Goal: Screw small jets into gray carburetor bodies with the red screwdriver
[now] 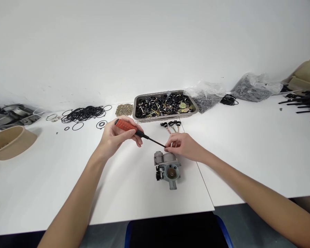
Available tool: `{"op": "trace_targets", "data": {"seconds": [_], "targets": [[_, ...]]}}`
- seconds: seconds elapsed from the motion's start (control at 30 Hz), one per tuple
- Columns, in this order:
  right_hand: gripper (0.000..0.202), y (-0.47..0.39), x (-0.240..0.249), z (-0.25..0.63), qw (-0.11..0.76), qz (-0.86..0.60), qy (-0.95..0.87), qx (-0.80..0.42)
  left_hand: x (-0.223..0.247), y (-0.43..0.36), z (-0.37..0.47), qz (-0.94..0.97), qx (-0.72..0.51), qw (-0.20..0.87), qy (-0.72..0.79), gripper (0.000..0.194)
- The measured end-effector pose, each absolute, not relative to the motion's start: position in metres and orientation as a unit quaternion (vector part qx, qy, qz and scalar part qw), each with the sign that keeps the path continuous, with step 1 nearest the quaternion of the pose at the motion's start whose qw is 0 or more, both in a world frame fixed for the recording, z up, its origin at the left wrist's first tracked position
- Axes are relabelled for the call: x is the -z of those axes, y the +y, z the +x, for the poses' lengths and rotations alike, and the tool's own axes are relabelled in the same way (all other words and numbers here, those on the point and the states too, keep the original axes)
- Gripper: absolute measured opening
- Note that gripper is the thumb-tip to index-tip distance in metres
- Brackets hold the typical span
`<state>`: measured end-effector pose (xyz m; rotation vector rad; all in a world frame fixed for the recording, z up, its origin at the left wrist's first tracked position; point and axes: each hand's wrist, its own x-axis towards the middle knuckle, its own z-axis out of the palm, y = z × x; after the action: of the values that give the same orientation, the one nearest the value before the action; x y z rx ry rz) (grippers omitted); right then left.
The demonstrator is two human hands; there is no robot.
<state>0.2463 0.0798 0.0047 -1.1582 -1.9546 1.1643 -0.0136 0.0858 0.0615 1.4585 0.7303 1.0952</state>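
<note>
My left hand [119, 136] is closed round the red and black handle of a screwdriver [127, 127], whose shaft slants down to the right. At the screwdriver's tip, my right hand [178, 144] pinches with thumb and fingertips; anything small between them is too hidden to name. Just below these fingertips a grey metal carburetor [170, 168] stands on the white table, its round bore facing me. Behind my right hand lie three small black-headed parts [171, 125] with thin stems.
A metal tray [165, 120] of mixed small parts stands against the wall. To its left are brass pieces [124, 110] and black rubber rings [82, 114]; to its right, plastic bags [255, 88]. A beige bin [14, 141] is far left, black rods [307, 103] far right.
</note>
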Motion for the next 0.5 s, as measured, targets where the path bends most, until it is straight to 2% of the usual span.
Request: {"op": "trace_targets", "data": {"seconds": [0.3, 0.5], "targets": [[0.021, 0.081, -0.008, 0.245, 0.288, -0.409, -0.658, -0.563, -0.06, 0.087, -0.015, 0.607, -0.476, 0.572, 0.279, 0.018], [0.03, 0.082, -0.016, 0.249, 0.264, -0.422, -0.651, -0.573, -0.056, 0.092, -0.019, 0.574, -0.516, 0.562, 0.298, 0.016]]}}
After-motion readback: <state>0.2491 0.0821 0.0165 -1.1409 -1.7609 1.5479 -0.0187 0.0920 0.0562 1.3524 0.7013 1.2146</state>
